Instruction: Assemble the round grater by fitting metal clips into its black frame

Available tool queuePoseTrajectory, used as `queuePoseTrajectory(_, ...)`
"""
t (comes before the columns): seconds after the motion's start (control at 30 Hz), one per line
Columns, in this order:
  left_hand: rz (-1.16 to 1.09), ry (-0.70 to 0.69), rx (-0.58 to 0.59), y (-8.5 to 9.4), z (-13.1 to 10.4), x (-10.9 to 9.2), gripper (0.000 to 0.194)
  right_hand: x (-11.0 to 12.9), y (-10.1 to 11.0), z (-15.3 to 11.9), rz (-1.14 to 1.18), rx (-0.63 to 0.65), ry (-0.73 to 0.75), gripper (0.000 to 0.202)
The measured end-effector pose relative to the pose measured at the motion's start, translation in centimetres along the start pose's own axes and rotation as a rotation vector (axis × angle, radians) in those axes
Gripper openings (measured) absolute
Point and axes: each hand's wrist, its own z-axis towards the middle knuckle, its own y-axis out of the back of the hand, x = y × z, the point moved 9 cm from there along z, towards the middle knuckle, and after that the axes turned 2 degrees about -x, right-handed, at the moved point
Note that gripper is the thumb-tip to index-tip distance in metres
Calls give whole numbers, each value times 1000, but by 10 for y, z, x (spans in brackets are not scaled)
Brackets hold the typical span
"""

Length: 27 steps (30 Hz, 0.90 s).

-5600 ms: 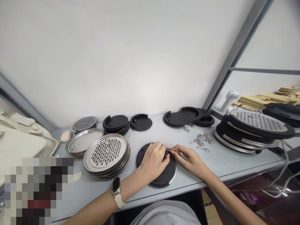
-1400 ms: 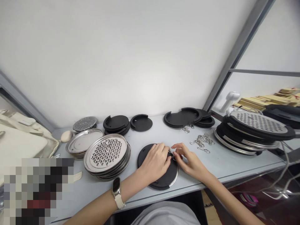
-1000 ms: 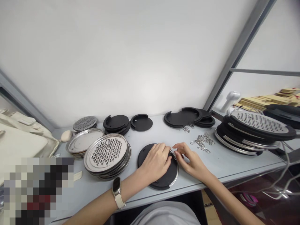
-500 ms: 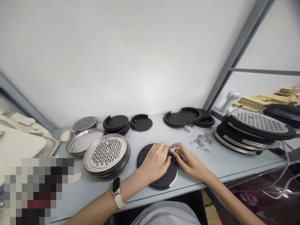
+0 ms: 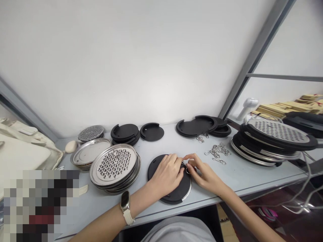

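Note:
A black round holder [image 5: 174, 196] with a metal disc edge along its right side lies flat near the front of the table. My left hand [image 5: 167, 173] rests over it, fingers bent and gripping near its right rim. My right hand [image 5: 202, 173] is closed in a pinch at that same rim, on a small wire clip [image 5: 187, 170] with a rounded loop. The fingertips of both hands meet around the clip and hide part of it. Whether the clip passes through the holder, I cannot tell.
Stacked metal grater discs [image 5: 114, 166] stand at left, black round holders [image 5: 126, 132] along the wall. Loose wire clips [image 5: 218, 151] lie right of my hands. A stack of assembled graters [image 5: 275, 141] stands at far right. A cream bag [image 5: 25, 148] is at the left edge.
Both hands stay at the holder's rim. The right fingers and the wire loop have shifted very slightly; nothing else has visibly moved.

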Motion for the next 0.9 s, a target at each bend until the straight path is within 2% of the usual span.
queuePoseTrajectory(0.37,-17,-7,5,0,0,0,20,-1,1,0,-17,-21,4,18)
queuePoseTrajectory(0.73,-20,-21,13,-1,0,-1,18,-5,6,-2,-22,-99,23,15)
queuePoseTrajectory(0.9,-13,-18,13,-1,0,-1,16,-3,3,-1,6,-39,5,16)
